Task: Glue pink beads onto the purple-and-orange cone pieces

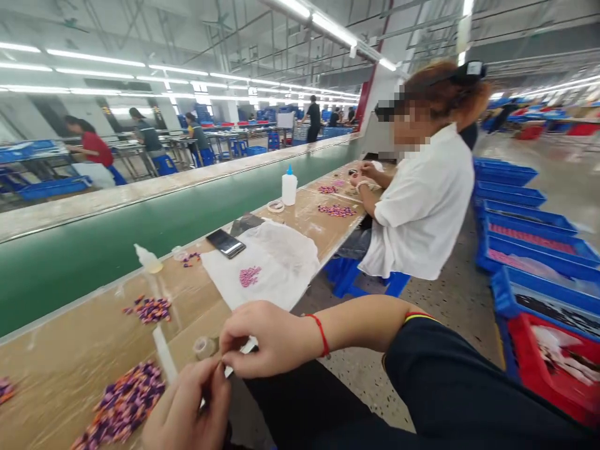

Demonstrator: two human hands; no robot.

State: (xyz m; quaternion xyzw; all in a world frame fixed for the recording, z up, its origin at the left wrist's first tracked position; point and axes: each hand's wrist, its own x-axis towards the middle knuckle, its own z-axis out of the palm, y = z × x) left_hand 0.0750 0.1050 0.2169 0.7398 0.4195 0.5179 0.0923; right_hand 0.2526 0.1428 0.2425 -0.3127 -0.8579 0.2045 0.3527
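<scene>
My left hand and my right hand meet at the fingertips over the table's near edge, both in a pinch. A small black-and-white piece shows by my right fingers; what it is and whether they grip it I cannot make out. Left of my hands lies a large pile of small purple, orange and pink pieces. A white strip runs beside that pile, and a roll of tape sits just behind my hands. Further back is a smaller pile of the same pieces.
A white cloth with small pink pieces, a phone and glue bottles are along the table. Beyond runs a green conveyor belt. A co-worker in white sits to the right, near blue bins.
</scene>
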